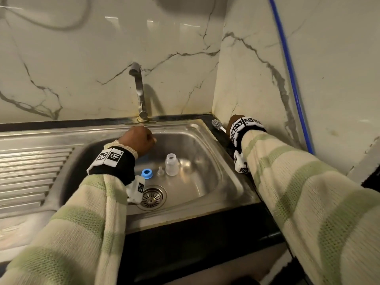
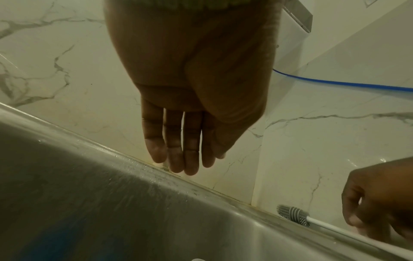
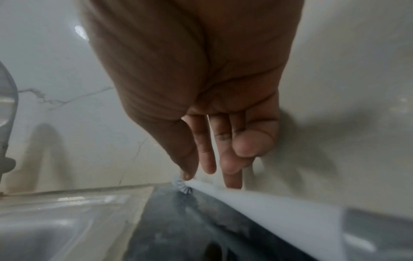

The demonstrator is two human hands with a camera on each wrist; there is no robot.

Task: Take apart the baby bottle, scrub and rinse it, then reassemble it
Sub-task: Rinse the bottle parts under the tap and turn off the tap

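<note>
The baby bottle lies in parts on the floor of the steel sink [image 1: 238, 183]: the clear bottle body [image 1: 172, 164] upright, a small clear nipple [image 1: 160, 171] and the blue collar ring [image 1: 147, 173] to its left. My left hand [image 1: 141, 138] hovers over the sink's back rim near the tap base, fingers straight [image 2: 185, 166] and holding nothing. A bottle brush [image 1: 216, 123] with a grey head [image 2: 295, 214] and a white handle [image 3: 257, 199] lies on the dark counter to the right of the sink. My right hand [image 1: 234, 123] pinches its handle between thumb and fingers [image 3: 210, 178].
A chrome tap [image 1: 139, 89] rises behind the sink, with no water running. The drain strainer [image 1: 152, 197] sits at the basin's front. A ribbed drainboard [image 1: 30, 171] lies to the left. Marble walls close the back and right; a blue cable [image 1: 292, 79] runs down the right wall.
</note>
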